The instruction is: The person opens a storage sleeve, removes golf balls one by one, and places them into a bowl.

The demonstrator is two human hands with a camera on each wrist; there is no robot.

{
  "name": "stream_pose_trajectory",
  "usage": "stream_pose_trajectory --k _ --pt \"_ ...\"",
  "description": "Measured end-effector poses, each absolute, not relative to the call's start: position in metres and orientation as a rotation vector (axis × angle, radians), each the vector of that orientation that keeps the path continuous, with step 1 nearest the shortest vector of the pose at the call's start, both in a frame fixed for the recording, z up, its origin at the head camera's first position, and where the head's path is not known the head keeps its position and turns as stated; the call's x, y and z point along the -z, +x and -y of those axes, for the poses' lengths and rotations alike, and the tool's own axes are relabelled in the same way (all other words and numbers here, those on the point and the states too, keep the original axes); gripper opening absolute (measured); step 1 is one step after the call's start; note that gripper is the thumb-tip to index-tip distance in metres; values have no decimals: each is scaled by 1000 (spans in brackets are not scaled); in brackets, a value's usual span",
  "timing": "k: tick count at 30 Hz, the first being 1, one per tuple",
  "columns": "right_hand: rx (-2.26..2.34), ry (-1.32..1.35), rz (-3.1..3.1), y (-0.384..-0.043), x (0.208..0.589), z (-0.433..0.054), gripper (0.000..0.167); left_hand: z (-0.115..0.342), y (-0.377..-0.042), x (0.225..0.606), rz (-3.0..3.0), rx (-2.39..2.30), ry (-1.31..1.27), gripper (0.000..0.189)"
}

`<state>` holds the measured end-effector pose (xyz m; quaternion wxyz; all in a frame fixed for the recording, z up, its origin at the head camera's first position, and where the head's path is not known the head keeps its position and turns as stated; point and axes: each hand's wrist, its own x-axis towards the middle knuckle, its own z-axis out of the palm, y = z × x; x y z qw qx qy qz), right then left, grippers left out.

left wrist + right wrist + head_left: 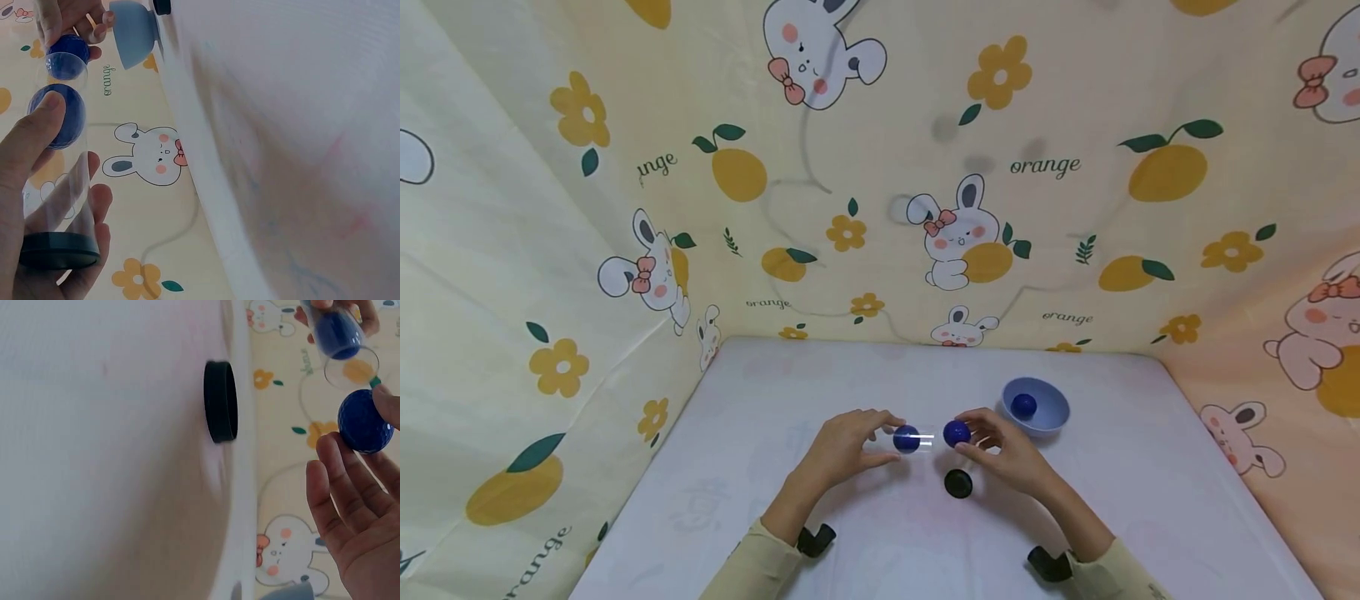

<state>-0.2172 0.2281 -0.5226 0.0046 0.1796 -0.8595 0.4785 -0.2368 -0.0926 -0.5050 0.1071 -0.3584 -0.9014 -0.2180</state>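
Note:
My left hand (842, 446) grips a clear cylinder (74, 187) lying sideways, its dark base (59, 251) at the palm end. Inside the cylinder sits a dark blue ball (67, 122), seen through the wall. Between thumb and fingers, my right hand (1011, 458) pinches a dimpled blue golf ball (364, 422). That golf ball is just off the cylinder's open mouth (351, 367), with a small gap in the head view. A round dark lid (958, 483) lies on the table just below the right hand.
Beyond the right hand stands a light blue bowl (1054, 410) with another blue ball (1024, 406) in it. The white-covered table (850, 375) ends at a printed cloth backdrop (865, 142). Black straps or mounts (1048, 565) sit at both wrists.

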Motion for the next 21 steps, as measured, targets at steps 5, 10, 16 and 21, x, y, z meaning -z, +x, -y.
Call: stream_pose_trajectory --k 5,10,16,21 --pt "-1448 483 2707 -218 520 -240 44 92 -236 504 2674 634 -1049 52" --pt "-1419 472 2687 -220 516 -253 43 92 -235 504 2688 647 -1042 53" --pt "-1379 468 2637 -221 511 -272 42 91 -235 504 2696 674 -1044 53" --pt "-1301 403 2650 -223 509 -287 41 91 -235 504 2692 671 -1045 53"
